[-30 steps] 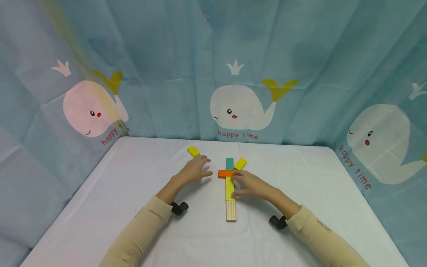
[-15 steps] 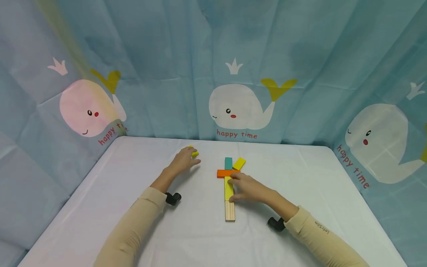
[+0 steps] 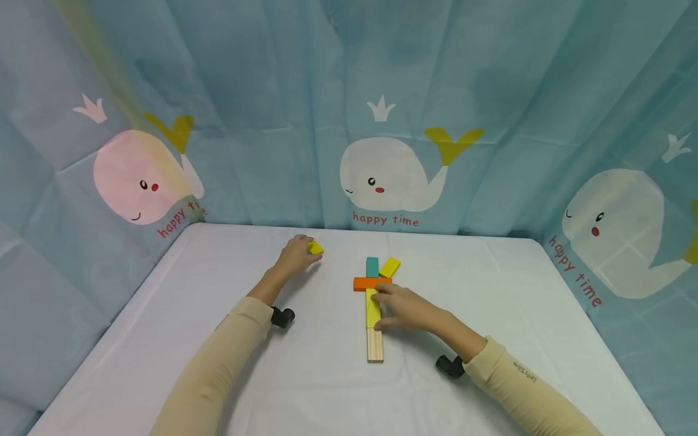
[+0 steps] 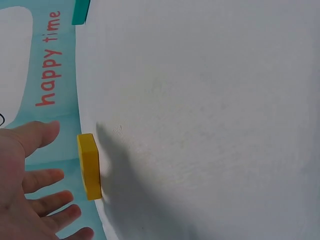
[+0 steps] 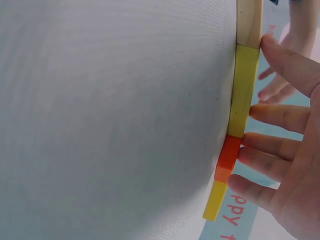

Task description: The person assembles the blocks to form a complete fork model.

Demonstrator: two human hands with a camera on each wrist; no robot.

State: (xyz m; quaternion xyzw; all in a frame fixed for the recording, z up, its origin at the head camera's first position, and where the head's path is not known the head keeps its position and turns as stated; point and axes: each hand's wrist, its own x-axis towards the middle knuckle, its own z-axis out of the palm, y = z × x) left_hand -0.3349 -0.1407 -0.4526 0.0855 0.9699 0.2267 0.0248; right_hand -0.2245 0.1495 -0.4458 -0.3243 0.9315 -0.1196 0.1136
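Note:
At the far left of the table, my left hand (image 3: 296, 254) reaches around a small yellow block (image 3: 314, 247). The left wrist view shows its thumb and fingers spread, with the yellow block (image 4: 90, 167) beyond the fingertips; touch is unclear. My right hand (image 3: 409, 307) rests its fingertips on a row of flat-lying blocks. In that row a plain wooden block (image 3: 375, 345) is nearest, followed by a long yellow block (image 3: 372, 312), an orange block (image 3: 365, 284) set crosswise, and a teal block (image 3: 372, 267). Part of the orange block is hidden by the fingers.
Another yellow block (image 3: 389, 267) lies slanted beside the teal one, on its right. A white cloth covers the table (image 3: 327, 387). Behind it hangs a blue curtain (image 3: 272, 175) with whale prints, which also runs along both sides.
My left hand has moved left and away from me, from beside the row to the far yellow block. The right fingers have shifted slightly on the row; the blocks look unmoved.

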